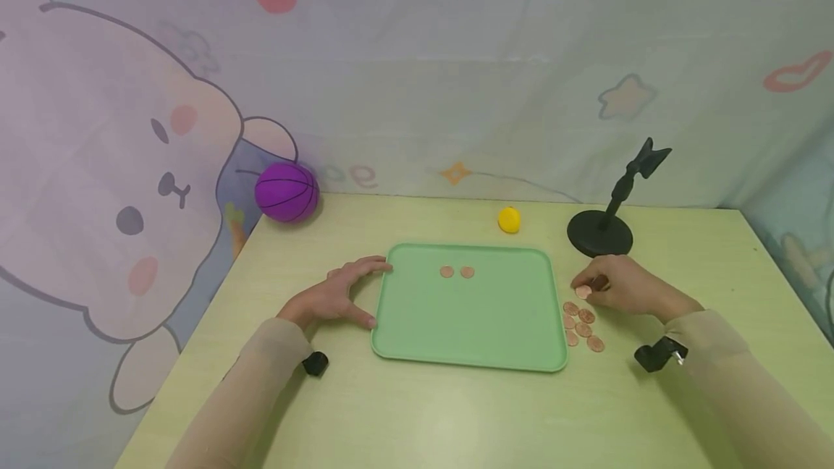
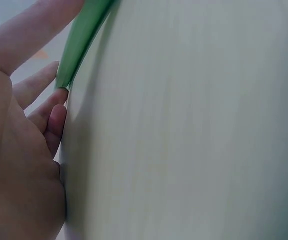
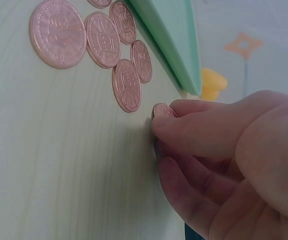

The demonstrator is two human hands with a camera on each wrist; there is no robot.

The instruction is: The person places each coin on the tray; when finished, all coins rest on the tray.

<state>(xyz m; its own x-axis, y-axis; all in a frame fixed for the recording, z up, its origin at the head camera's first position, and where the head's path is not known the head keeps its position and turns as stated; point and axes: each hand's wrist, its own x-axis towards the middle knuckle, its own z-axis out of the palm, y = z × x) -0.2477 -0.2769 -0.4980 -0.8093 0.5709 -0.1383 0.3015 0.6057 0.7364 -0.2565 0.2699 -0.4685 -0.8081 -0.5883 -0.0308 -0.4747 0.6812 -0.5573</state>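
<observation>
1. Copper-coloured coins [image 1: 583, 329] lay on the tabletop [image 1: 469, 418] just beside the right edge of a green tray [image 1: 469, 324]; I counted six in a loose cluster, several of them touching.
2. One further coin [image 3: 163, 111] was in the person's right hand [image 1: 622, 284], beside the far end of that cluster. I saw the thumb and forefinger nearly closed, pinching it, but could not tell whether its edge met the tabletop.
3. Two flat coins [image 1: 467, 272] were inside the tray, side by side with a small gap, near its far rim.
4. On my other side, the left hand [image 1: 329, 299] had hold of nothing; its fingers were spread wide from the thumb, their tips at the tray's left rim.
5. Towards the back I had a purple basketball [image 1: 287, 192] at the left corner, a small yellow object [image 1: 510, 220] beyond the tray, and a black stand [image 1: 598, 234] with a round base beyond the right hand. A backdrop [image 1: 423, 93] printed with a cartoon bear hung behind.
</observation>
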